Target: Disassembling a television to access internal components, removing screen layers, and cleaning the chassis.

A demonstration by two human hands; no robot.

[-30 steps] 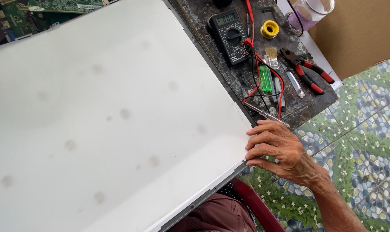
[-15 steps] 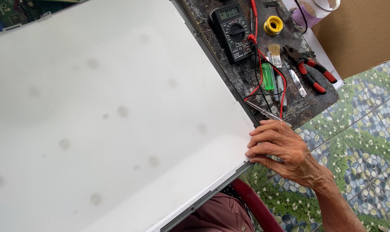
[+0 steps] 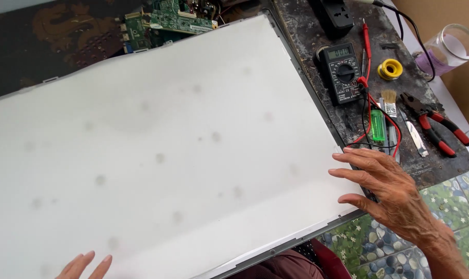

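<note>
Two open hands lay flat on the white sheet (image 3: 157, 150), gripping nothing: right hand (image 3: 387, 188) at its right edge, left hand (image 3: 84, 266) at its near edge.

dark worn bench (image 3: 307, 31) under white panel (image 3: 167, 150), multimeter (image 3: 343, 70), pliers (image 3: 435, 124), green lighter (image 3: 377, 125)

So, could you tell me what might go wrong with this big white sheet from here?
1. The white sheet is wide, and the right hand and left hand touch it only at its edges, so it could flex or crease if lifted.
2. The red probe lead of the multimeter runs close to the right fingers and might snag.
3. Bare fingertips may smudge the sheet.
</note>
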